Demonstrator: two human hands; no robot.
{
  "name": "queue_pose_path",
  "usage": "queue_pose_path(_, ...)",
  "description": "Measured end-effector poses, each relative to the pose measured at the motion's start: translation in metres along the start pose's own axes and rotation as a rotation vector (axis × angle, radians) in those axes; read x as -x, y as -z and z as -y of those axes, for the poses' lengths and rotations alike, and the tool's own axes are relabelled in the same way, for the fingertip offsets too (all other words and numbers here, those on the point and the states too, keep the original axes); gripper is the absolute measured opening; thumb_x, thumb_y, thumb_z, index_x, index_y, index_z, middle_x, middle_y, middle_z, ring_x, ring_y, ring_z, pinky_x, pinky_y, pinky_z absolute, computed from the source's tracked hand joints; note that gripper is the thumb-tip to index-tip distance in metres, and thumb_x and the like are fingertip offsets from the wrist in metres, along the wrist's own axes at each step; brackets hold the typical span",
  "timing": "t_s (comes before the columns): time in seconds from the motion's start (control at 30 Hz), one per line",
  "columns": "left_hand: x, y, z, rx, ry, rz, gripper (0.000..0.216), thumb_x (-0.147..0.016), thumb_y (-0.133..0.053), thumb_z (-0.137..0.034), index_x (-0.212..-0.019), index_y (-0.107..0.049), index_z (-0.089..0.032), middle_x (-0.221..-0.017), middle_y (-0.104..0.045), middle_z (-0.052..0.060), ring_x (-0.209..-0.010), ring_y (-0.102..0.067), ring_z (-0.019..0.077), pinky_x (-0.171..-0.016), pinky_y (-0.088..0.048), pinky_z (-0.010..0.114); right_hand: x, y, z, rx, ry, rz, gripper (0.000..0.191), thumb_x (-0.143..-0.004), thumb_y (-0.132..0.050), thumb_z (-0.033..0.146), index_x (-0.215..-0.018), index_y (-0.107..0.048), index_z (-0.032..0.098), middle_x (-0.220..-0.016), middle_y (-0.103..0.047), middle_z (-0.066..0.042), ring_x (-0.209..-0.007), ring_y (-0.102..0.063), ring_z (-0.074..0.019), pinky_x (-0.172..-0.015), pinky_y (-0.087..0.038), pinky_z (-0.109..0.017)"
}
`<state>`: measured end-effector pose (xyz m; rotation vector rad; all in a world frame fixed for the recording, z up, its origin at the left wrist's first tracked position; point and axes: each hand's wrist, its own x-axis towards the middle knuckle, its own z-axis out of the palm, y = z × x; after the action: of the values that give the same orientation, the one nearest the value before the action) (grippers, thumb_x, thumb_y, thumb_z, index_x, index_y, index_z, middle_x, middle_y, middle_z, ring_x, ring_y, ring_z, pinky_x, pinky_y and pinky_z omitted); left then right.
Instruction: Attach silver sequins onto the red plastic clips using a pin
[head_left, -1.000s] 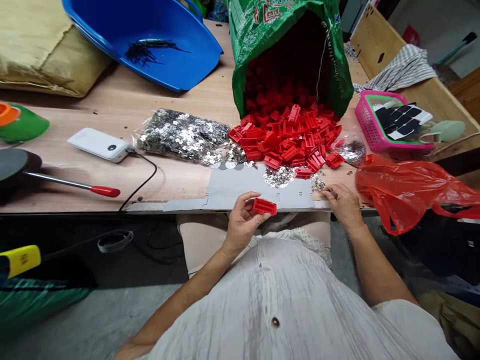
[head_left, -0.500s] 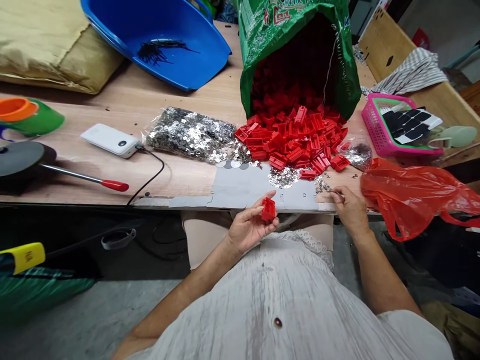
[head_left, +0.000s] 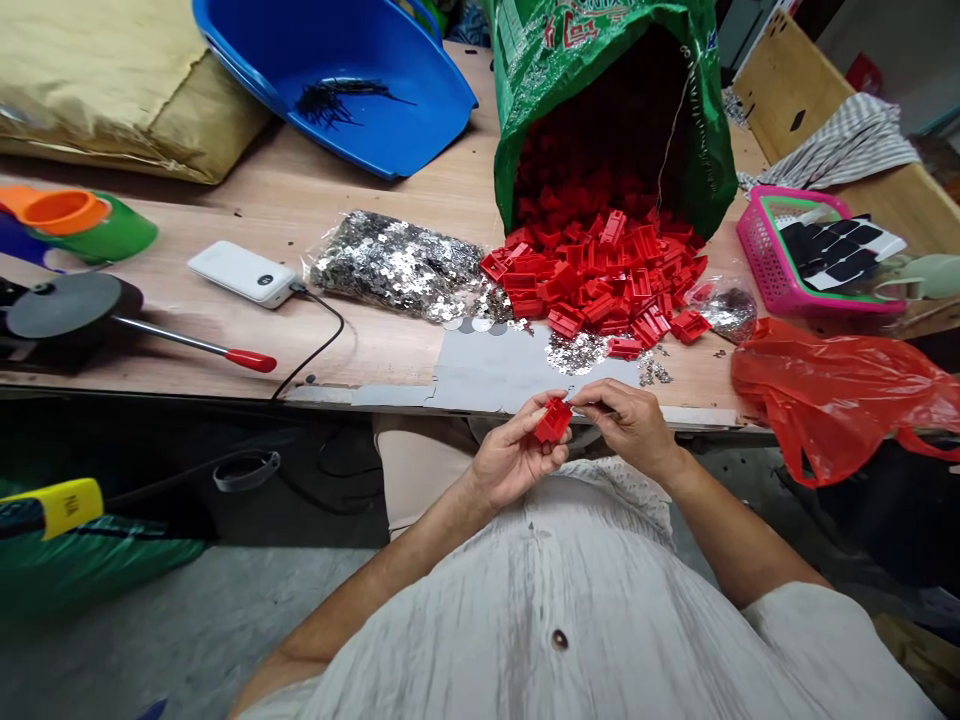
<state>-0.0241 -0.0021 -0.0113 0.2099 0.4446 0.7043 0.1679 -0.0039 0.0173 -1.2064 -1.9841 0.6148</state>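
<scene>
My left hand (head_left: 517,458) grips a small red plastic piece (head_left: 553,420) just below the table's front edge. My right hand (head_left: 626,425) is pinched beside it, its fingertips meeting the piece; they seem to hold a tiny silver metal part that I can barely see. A heap of the same red plastic pieces (head_left: 600,275) spills from a green sack (head_left: 600,60) lying on its side. Loose silver metal parts (head_left: 574,352) lie on a grey card (head_left: 495,375) in front of my hands. A clear bag of silver parts (head_left: 397,265) sits to the left.
A blue tub (head_left: 337,80) stands at the back. A white power bank (head_left: 241,273) with a black cable, a red-handled tool (head_left: 195,345) and a green and orange cup (head_left: 82,225) lie left. At right are a pink basket (head_left: 814,255) and a red plastic bag (head_left: 832,385).
My right hand left the loose silver parts on the table and came left to meet the red piece. My left hand turned the piece and stayed close to my body.
</scene>
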Motion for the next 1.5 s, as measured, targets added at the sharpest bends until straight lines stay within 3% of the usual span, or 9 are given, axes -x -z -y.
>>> queue_pose_path(0.3, 0.002, 0.000, 0.003, -0.019, 0.012, 0.002, 0.031, -0.088, -0.060, -0.026, -0.118, -0.059, -0.020, -0.090, -0.061, 0.005, -0.069, -0.060, 0.0121, -0.058, -0.049, 0.022, 0.003, -0.005, -0.009, -0.055, 0.072, 0.099, 0.019, -0.095, -0.050, 0.019, -0.102, -0.068, 0.024, -0.097, -0.068, -0.006, -0.094, -0.063, -0.0173, -0.084, -0.052, -0.032)
queue_pose_path(0.4, 0.002, 0.000, 0.005, 0.000, -0.011, 0.008, 0.032, -0.088, -0.060, -0.027, -0.119, -0.060, -0.019, -0.090, -0.062, 0.005, -0.070, -0.061, 0.0122, -0.056, -0.049, 0.021, 0.004, 0.000, -0.009, -0.197, -0.031, 0.134, 0.020, -0.096, -0.050, 0.024, -0.105, -0.068, 0.024, -0.100, -0.065, -0.006, -0.091, -0.061, -0.0164, -0.079, -0.050, -0.030)
queue_pose_path(0.57, 0.002, -0.002, 0.006, -0.048, -0.003, 0.039, 0.037, -0.089, -0.057, -0.029, -0.125, -0.056, -0.019, -0.079, -0.061, 0.004, -0.063, -0.060, 0.0122, -0.053, -0.048, 0.020, 0.005, 0.005, -0.011, -0.398, -0.378, 0.117, 0.016, -0.090, -0.061, 0.036, -0.095, -0.063, 0.021, -0.083, -0.061, 0.000, -0.059, -0.047, -0.0091, -0.055, -0.039, -0.023)
queue_pose_path(0.93, 0.004, -0.006, 0.001, -0.307, 0.070, 0.050, 0.040, -0.088, -0.060, -0.031, -0.127, -0.055, -0.023, -0.088, -0.064, 0.004, -0.052, -0.063, 0.0122, -0.042, -0.042, 0.020, 0.001, -0.009, -0.019, -0.667, -0.466, 0.284, 0.030, -0.080, -0.070, 0.036, -0.079, -0.043, 0.021, -0.073, -0.044, 0.005, -0.063, -0.039, -0.0095, -0.056, -0.033, -0.022)
queue_pose_path(1.0, 0.004, -0.005, 0.000, -0.446, -0.012, -0.013, 0.044, -0.091, -0.056, -0.039, -0.132, -0.052, -0.024, -0.082, -0.063, 0.003, -0.055, -0.063, 0.0126, -0.047, -0.045, 0.022, 0.002, -0.012, -0.023, -0.635, -0.471, 0.217, 0.030, -0.081, -0.069, 0.037, -0.079, -0.043, 0.021, -0.075, -0.048, 0.004, -0.065, -0.042, -0.0102, -0.059, -0.035, -0.023)
queue_pose_path(1.1, 0.002, -0.001, -0.002, -0.863, -0.349, -0.110, 0.046, -0.092, -0.053, -0.049, -0.128, -0.059, -0.023, -0.087, -0.064, 0.005, -0.069, -0.064, 0.0146, -0.061, -0.053, 0.027, 0.004, -0.015, -0.027, -0.600, -0.475, 0.053, 0.031, -0.080, -0.070, 0.037, -0.079, -0.043, 0.022, -0.079, -0.053, 0.003, -0.068, -0.047, -0.0113, -0.063, -0.038, -0.025)
queue_pose_path(1.27, -0.006, 0.005, -0.006, -1.563, -1.000, -0.124, 0.039, -0.083, -0.070, -0.031, -0.121, -0.064, -0.023, -0.108, -0.065, 0.008, -0.099, -0.062, 0.0195, -0.086, -0.054, 0.035, 0.005, -0.019, -0.023, -0.482, -0.467, -0.065, 0.027, -0.081, -0.068, 0.035, -0.080, -0.044, 0.023, -0.081, -0.055, 0.003, -0.061, -0.042, -0.0104, -0.058, -0.035, -0.025)
queue_pose_path(1.37, -0.010, 0.005, -0.007, -1.695, -1.147, -0.107, 0.033, -0.086, -0.067, -0.023, -0.119, -0.063, -0.022, -0.098, -0.067, 0.006, -0.090, -0.063, 0.0166, -0.079, -0.055, 0.030, 0.004, -0.022, -0.020, -0.517, -0.470, -0.061, 0.027, -0.080, -0.068, 0.032, -0.079, -0.043, 0.023, -0.078, -0.054, 0.004, -0.059, -0.040, -0.0100, -0.057, -0.035, -0.025)
queue_pose_path(1.5, -0.010, 0.002, -0.008, -1.716, -1.186, -0.117, 0.031, -0.086, -0.067, -0.024, -0.116, -0.064, -0.022, -0.094, -0.069, 0.005, -0.085, -0.064, 0.0153, -0.075, -0.055, 0.028, 0.002, -0.026, -0.019, -0.644, -0.471, -0.087, 0.030, -0.079, -0.070, 0.031, -0.075, -0.041, 0.022, -0.077, -0.051, 0.004, -0.063, -0.043, -0.0099, -0.060, -0.037, -0.025)
